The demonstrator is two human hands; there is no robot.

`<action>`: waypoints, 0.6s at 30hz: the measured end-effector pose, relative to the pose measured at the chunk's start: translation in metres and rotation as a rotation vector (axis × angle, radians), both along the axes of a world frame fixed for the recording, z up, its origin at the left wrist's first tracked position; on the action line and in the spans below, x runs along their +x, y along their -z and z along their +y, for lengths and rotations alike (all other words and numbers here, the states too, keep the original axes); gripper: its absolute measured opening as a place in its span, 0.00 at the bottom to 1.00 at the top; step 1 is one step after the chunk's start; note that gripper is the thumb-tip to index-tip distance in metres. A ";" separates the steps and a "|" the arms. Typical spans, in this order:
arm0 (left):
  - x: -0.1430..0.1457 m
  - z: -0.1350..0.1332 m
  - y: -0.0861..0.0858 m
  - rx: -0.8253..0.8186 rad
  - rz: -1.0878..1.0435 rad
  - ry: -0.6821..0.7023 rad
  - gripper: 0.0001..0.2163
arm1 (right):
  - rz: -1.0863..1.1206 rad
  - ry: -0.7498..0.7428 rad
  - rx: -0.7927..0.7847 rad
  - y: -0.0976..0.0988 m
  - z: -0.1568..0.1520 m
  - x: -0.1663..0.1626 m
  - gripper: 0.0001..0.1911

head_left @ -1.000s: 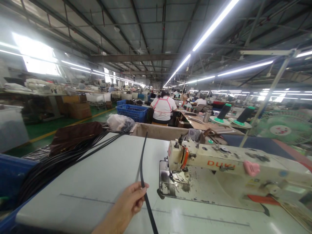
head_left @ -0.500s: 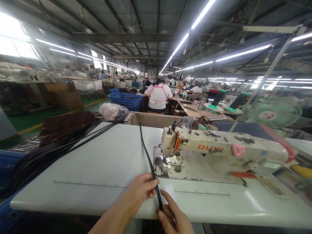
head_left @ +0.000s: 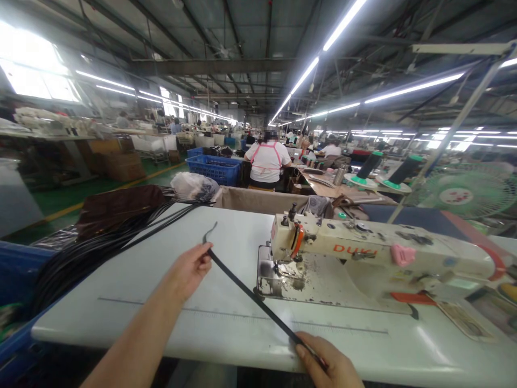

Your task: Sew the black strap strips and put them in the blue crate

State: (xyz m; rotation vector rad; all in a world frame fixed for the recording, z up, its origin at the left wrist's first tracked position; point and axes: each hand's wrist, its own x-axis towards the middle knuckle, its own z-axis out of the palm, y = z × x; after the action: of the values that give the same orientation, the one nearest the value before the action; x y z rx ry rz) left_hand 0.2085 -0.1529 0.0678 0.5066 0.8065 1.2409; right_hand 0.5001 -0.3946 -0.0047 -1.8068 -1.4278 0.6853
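Note:
A long narrow black strap (head_left: 255, 296) stretches at a slant between my two hands, above the white sewing table (head_left: 137, 269). My left hand (head_left: 191, 269) pinches it near its far end, and a short thin tail sticks out past the fingers. At the table's front edge my right hand (head_left: 325, 358) is closed round the strap's near part; the end there is hidden in the palm. Right of the strap stands a sewing machine (head_left: 363, 242), its needle area beyond my right hand. Neither hand touches the machine.
A bundle of black straps (head_left: 84, 269) hangs over the table's left side beside a brown cover (head_left: 117, 213). A fabric-lined bin (head_left: 254, 199) borders the far edge. Thread cones (head_left: 369, 166) and a green fan (head_left: 460, 194) stand right. A person (head_left: 266, 161) sits ahead, back turned.
My left hand has slid forward and left to the strap's far end. My right hand has moved right, closing round the strap, which is now drawn straight between them.

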 end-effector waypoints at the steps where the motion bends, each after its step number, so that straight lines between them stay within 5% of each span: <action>1: -0.013 0.005 -0.003 0.012 0.002 -0.046 0.08 | -0.011 -0.002 -0.004 -0.003 -0.001 0.005 0.24; 9: -0.091 0.017 0.000 0.109 0.109 -0.339 0.07 | -0.004 -0.032 -0.037 -0.009 0.001 0.017 0.20; 18: -0.111 0.012 0.014 0.223 0.158 -0.455 0.09 | -0.009 -0.061 -0.042 -0.014 0.004 0.012 0.16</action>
State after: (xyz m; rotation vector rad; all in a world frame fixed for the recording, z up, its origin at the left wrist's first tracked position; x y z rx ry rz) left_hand 0.0978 -0.1410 0.0538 0.6287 0.9545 1.7401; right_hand 0.5121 -0.3903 0.0097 -1.8072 -1.4901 0.7441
